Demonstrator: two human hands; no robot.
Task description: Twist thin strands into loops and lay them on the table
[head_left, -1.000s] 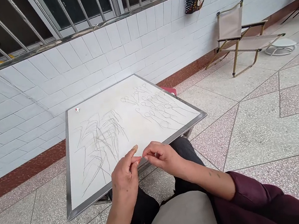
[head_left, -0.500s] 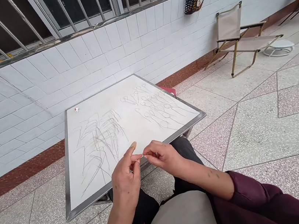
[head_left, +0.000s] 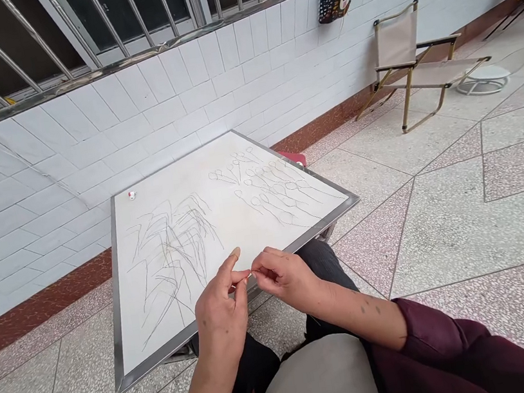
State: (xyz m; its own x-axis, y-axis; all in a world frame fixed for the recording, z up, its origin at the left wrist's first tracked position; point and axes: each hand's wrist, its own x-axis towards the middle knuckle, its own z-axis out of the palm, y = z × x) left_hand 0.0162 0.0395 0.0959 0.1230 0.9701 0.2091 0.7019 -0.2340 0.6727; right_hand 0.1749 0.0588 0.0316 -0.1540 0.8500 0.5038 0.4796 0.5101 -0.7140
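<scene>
Pinched between fingertips of my left hand (head_left: 219,310) and right hand (head_left: 293,278), the thin strand (head_left: 249,275) sits by the tabletop's (head_left: 158,357) near edge; it looks light, springy and easily kinked, best held close to its ends.

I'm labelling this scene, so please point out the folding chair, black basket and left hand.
Folding chair (head_left: 397,41), head view, on its fabric backrest.
Black basket (head_left: 330,7), head view, on its side.
Left hand (head_left: 217,310), head view, on the back of the hand.

White, metal-edged table (head_left: 229,207) bearing bent wires (head_left: 172,248) and looped wires (head_left: 270,185).
</scene>
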